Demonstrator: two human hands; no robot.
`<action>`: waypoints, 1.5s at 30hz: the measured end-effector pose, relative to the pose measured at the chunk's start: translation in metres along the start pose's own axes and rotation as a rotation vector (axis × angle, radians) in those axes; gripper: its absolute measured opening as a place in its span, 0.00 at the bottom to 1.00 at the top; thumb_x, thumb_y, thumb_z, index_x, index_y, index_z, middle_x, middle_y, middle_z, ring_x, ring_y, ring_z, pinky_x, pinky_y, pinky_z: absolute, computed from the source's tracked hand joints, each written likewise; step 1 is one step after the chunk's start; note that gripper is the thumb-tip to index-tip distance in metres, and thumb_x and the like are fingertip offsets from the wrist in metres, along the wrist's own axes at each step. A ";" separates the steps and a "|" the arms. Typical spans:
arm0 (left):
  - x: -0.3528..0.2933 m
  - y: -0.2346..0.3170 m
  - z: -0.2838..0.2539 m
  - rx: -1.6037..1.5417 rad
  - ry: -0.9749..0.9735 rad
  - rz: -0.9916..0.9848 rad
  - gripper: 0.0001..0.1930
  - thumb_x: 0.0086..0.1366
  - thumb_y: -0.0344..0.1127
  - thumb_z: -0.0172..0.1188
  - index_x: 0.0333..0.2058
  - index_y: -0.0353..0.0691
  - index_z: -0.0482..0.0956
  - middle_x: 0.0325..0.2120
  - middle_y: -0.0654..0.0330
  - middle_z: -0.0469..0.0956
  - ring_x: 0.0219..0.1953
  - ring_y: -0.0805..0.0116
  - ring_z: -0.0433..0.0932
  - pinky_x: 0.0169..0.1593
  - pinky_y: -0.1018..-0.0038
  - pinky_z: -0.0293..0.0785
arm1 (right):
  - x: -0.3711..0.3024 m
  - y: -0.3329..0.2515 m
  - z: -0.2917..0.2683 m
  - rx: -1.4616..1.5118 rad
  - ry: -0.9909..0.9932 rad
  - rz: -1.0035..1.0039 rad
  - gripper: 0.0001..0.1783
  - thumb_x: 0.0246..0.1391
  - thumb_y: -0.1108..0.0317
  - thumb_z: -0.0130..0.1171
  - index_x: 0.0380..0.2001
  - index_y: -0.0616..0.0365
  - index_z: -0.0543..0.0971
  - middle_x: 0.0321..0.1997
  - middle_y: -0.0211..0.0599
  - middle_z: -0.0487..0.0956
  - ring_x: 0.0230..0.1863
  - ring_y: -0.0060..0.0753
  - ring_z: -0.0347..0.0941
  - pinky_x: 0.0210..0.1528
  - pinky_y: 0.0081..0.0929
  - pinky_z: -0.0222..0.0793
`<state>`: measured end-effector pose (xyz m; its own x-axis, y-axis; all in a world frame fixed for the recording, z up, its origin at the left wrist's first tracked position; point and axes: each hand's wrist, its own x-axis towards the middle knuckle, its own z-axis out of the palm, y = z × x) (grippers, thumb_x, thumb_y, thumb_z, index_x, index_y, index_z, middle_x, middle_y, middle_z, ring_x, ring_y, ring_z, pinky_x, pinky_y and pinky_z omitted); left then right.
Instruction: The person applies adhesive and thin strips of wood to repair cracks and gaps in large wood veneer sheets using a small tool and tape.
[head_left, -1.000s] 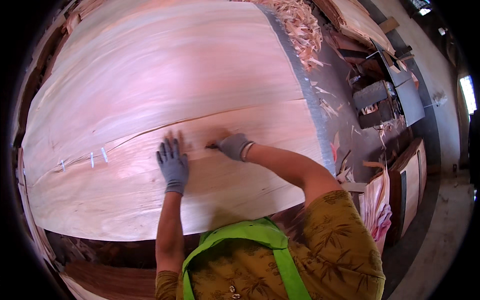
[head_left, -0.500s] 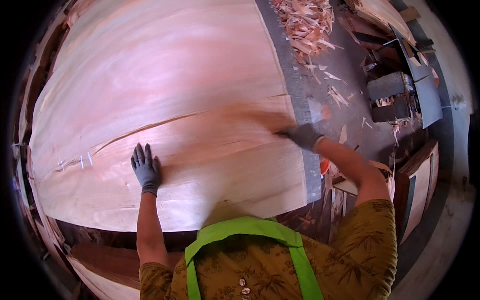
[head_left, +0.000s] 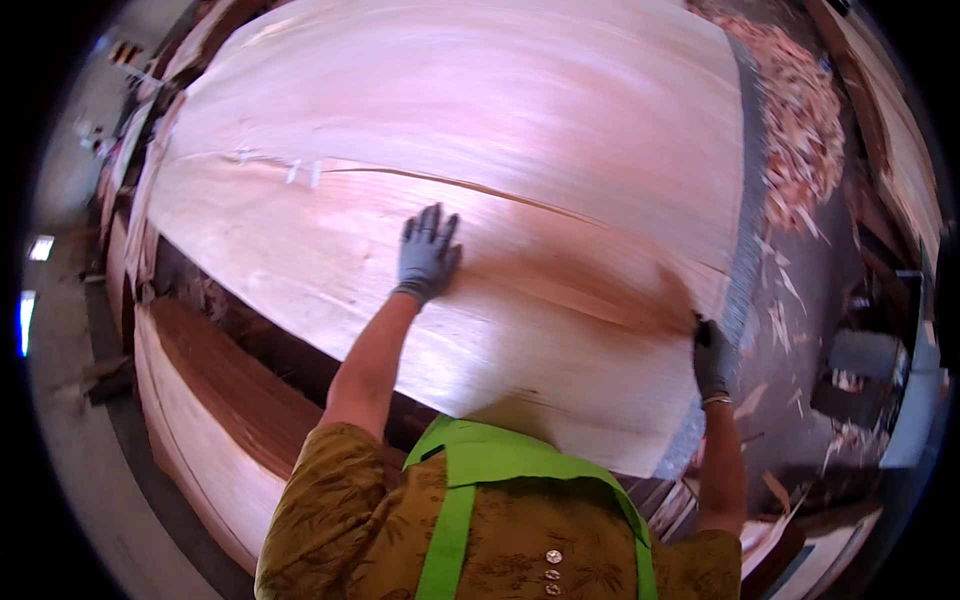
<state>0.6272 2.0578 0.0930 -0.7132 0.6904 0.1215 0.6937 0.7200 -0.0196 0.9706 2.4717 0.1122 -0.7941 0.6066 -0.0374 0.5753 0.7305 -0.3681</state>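
A broad, pale wood veneer sheet (head_left: 520, 80) lies before me, with a long dark-edged gap running across it. Short white tape pieces (head_left: 316, 174) bridge the left end of this gap. My left hand (head_left: 428, 258), in a grey glove, rests flat on the veneer just below the gap, fingers stretched out. Near the sheet's right edge, my gloved right hand (head_left: 711, 358) has its fingers curled around the end of a thin reddish veneer strip (head_left: 610, 300). The strip is smeared by motion and trails leftward over the sheet; its far end is unclear.
A grey board edge (head_left: 750, 160) shows along the sheet's right side. Beyond it lies a heap of veneer scraps (head_left: 805, 130) on the floor. A stack of reddish-brown veneer (head_left: 225, 390) stands at lower left, and a dark grey block-shaped object (head_left: 865, 360) at right.
The whole view has turned, so the sheet now slants down to the right. My right hand has come down along the right edge, the blurred strip with it. My left hand stays flat on the sheet.
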 end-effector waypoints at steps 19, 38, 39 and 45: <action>0.106 -0.112 0.001 0.056 0.141 0.027 0.07 0.54 0.32 0.51 0.30 0.48 0.78 0.34 0.63 0.76 0.40 0.63 0.73 0.36 0.64 0.69 | 0.064 -0.118 0.100 0.167 -0.238 0.112 0.13 0.40 0.64 0.60 0.25 0.62 0.73 0.17 0.38 0.75 0.15 0.29 0.70 0.19 0.28 0.66; 0.114 -0.137 -0.031 0.064 0.179 -0.019 0.09 0.54 0.34 0.51 0.35 0.48 0.74 0.24 0.60 0.76 0.27 0.62 0.78 0.29 0.63 0.70 | 0.065 -0.139 0.081 0.424 -0.378 0.291 0.09 0.40 0.69 0.58 0.25 0.63 0.72 0.16 0.35 0.73 0.14 0.26 0.68 0.15 0.25 0.63; 0.109 -0.148 -0.037 0.024 0.191 -0.043 0.09 0.54 0.34 0.51 0.35 0.49 0.74 0.24 0.60 0.76 0.27 0.61 0.78 0.29 0.63 0.70 | 0.066 -0.139 0.081 0.435 -0.389 0.307 0.09 0.40 0.69 0.58 0.26 0.62 0.72 0.16 0.35 0.73 0.14 0.26 0.68 0.15 0.25 0.63; 0.099 -0.142 -0.031 0.012 0.101 0.139 0.08 0.53 0.33 0.53 0.31 0.50 0.78 0.35 0.60 0.75 0.37 0.63 0.75 0.34 0.64 0.69 | 0.065 -0.146 0.076 0.390 -0.392 0.288 0.10 0.40 0.68 0.57 0.27 0.63 0.72 0.17 0.35 0.73 0.14 0.27 0.67 0.16 0.24 0.63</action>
<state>0.4616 2.0220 0.1382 -0.5959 0.7736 0.2156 0.7835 0.6190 -0.0554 0.8198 2.3806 0.0934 -0.6733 0.5478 -0.4967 0.7219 0.3418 -0.6017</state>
